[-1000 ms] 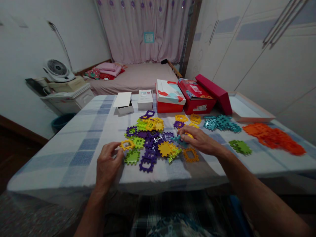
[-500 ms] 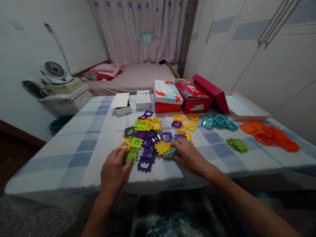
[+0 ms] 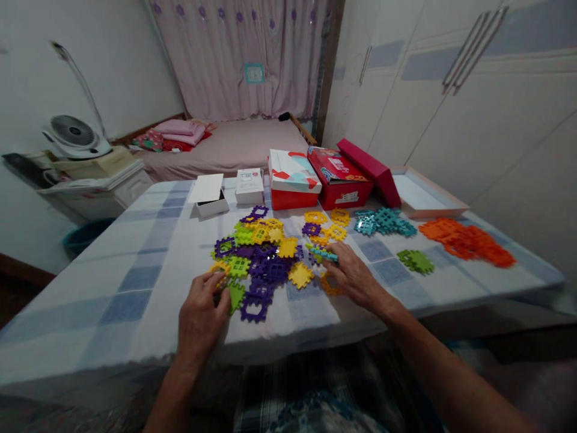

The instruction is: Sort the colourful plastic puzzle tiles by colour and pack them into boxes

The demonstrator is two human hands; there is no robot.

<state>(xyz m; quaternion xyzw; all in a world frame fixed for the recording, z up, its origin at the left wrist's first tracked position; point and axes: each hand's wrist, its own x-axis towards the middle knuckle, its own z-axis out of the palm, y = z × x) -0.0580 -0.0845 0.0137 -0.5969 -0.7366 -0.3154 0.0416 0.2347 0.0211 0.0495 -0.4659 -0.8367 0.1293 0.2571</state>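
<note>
My right hand pinches a teal notched plastic tile just above the table, with a yellow-green edge showing against it. Below its fingers lies a yellow frame tile, partly covered. My left hand rests at the left of the mixed pile, thumb and fingers apart, touching a green tile and beside a yellow frame tile. Between the hands, purple tiles overlap in a heap, with a solid yellow tile at the heap's right side.
Sorted groups lie to the right: yellow tiles, teal tiles, green tiles and orange tiles. Behind stand white boxes, a red-and-white shoebox, a red box and a shallow tray.
My right hand has lifted the teal tile off the pile and moved it up and right. Yellow tiles at the pile's right have shifted. My left hand stays near the green tile.
</note>
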